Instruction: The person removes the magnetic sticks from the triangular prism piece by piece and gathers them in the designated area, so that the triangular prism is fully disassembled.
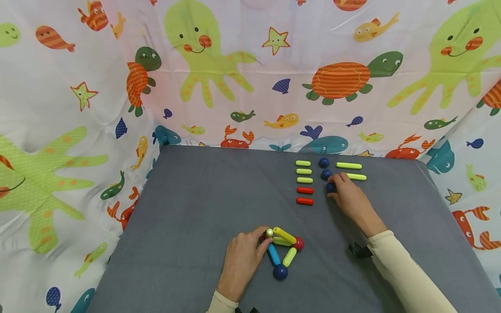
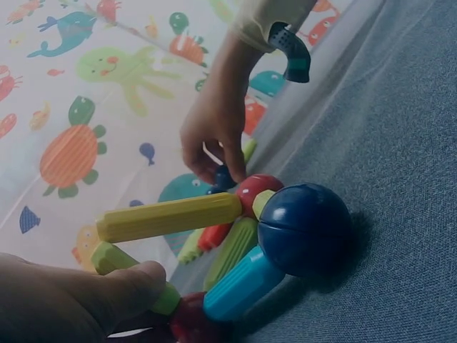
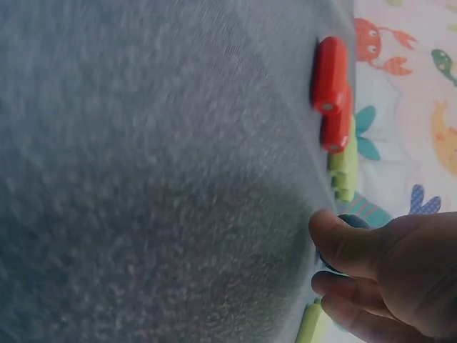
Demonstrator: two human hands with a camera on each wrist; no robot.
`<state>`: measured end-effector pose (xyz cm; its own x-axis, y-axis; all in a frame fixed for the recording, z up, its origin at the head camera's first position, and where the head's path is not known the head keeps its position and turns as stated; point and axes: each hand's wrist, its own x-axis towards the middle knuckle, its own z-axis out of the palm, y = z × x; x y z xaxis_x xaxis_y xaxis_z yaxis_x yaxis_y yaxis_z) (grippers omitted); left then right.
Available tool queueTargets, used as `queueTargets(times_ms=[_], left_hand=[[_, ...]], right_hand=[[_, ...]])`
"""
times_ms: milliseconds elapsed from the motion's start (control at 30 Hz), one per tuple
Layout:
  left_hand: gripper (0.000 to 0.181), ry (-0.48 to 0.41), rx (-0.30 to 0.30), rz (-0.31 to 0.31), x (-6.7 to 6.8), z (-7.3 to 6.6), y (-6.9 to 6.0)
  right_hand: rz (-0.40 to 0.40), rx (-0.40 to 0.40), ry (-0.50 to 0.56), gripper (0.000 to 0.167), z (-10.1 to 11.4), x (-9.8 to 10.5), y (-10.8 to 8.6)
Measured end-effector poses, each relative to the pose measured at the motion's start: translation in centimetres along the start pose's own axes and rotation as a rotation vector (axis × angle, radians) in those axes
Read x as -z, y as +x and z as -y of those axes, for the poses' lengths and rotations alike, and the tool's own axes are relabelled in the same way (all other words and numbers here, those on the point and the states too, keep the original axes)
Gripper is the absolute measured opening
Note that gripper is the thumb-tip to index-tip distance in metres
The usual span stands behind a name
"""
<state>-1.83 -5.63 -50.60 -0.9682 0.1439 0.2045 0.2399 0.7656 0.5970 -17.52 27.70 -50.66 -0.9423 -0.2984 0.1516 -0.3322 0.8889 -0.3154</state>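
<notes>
My left hand (image 1: 243, 256) pinches a lime-green rod (image 2: 114, 259) that rises from a dark red ball (image 2: 196, 318) of a small built frame. In that frame a light blue rod (image 1: 274, 254) and a lime rod (image 1: 289, 257) meet at a dark blue ball (image 1: 280, 272). A yellow rod (image 1: 284, 235) slants up from a red ball (image 1: 298, 243). Farther back, my right hand (image 1: 353, 201) holds a dark blue ball (image 1: 330, 188) between thumb and fingers. Its palm side hides part of that ball in the right wrist view.
Two more blue balls (image 1: 324, 162) lie just behind the right hand. Left of them, short lime rods (image 1: 304, 171) and two red rods (image 1: 305, 201) form a column. Longer lime rods (image 1: 349, 165) lie to the right. A printed curtain (image 1: 258, 126) borders the grey tabletop (image 1: 195, 195).
</notes>
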Motion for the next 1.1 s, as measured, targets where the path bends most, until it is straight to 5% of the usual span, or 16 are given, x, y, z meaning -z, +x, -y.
queueTargets(times_ms=[367, 900, 1100], left_hand=[[0.021, -0.001, 0.024, 0.029, 0.0, 0.0, -0.1], [0.021, -0.005, 0.026, 0.022, 0.0, 0.0, 0.2], [0.022, -0.019, 0.037, 0.041, 0.1, 0.0, 0.2]], right_hand=[[0.106, -0.057, -0.024, 0.047, -0.9, 0.0, 1.1], [0.109, -0.014, -0.004, 0.051, -0.7, 0.4, 1.4], [0.120, 0.018, 0.006, 0.037, -0.3, 0.6, 1.4]])
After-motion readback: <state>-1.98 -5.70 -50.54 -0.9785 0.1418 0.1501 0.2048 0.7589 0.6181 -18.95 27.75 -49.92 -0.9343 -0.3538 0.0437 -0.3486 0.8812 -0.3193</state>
